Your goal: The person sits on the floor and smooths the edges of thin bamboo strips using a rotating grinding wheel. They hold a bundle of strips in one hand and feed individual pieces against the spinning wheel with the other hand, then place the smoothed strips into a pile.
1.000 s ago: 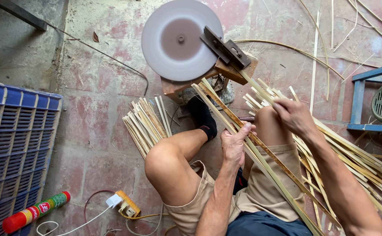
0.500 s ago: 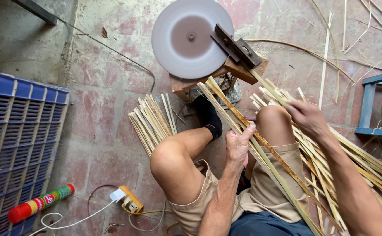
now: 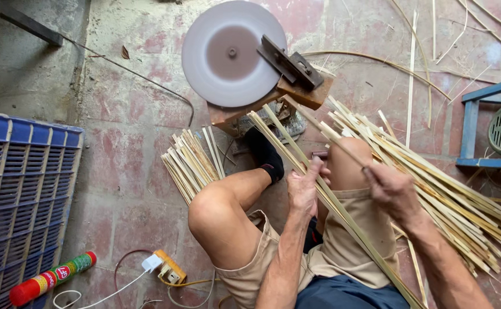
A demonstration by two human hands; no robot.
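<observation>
Two hands (both gripping) among bamboo strips

Grinding disc is set ahead of the knees. Strip bundle is laid left, crate farther left; strip pile is spread right.

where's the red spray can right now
In the head view the red spray can lies on its side on the floor at lower left, just beside the blue plastic crate and left of the white plug and yellow socket.
</observation>
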